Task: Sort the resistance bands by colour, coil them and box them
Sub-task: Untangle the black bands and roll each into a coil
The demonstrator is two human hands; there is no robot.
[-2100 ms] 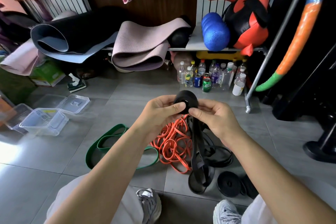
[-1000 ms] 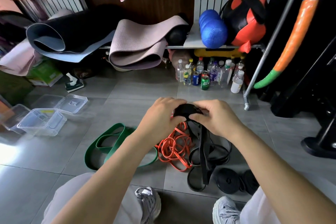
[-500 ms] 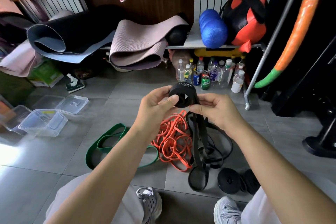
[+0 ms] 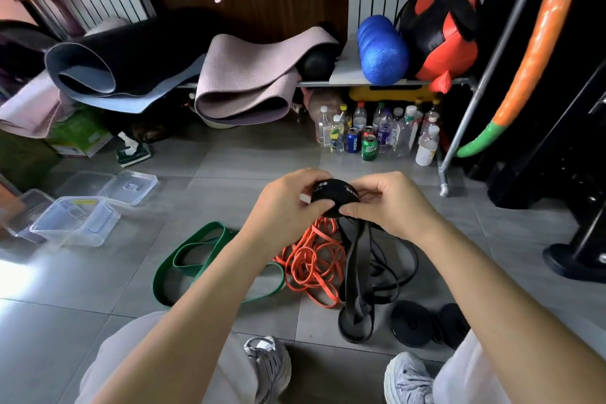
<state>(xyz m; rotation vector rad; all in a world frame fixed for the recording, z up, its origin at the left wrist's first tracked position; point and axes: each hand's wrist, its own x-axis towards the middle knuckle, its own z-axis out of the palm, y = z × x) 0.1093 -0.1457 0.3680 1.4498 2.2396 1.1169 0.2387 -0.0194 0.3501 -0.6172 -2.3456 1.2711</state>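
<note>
Gripping a black band (image 4: 333, 198) coil, left hand (image 4: 288, 207) and right hand (image 4: 390, 205) curl fingers around it above the floor (image 4: 229, 167).

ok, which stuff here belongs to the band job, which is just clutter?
Job: black coil in left hand and right hand; loose black bands; orange bands; green band; finished black coils; clear boxes.
Clutter: yoga mats; blue foam roller; bottles.

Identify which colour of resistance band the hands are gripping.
The black band, its coil gripped by both the left hand and right hand; the green band and orange bands lie loose on the floor, untouched.
</note>
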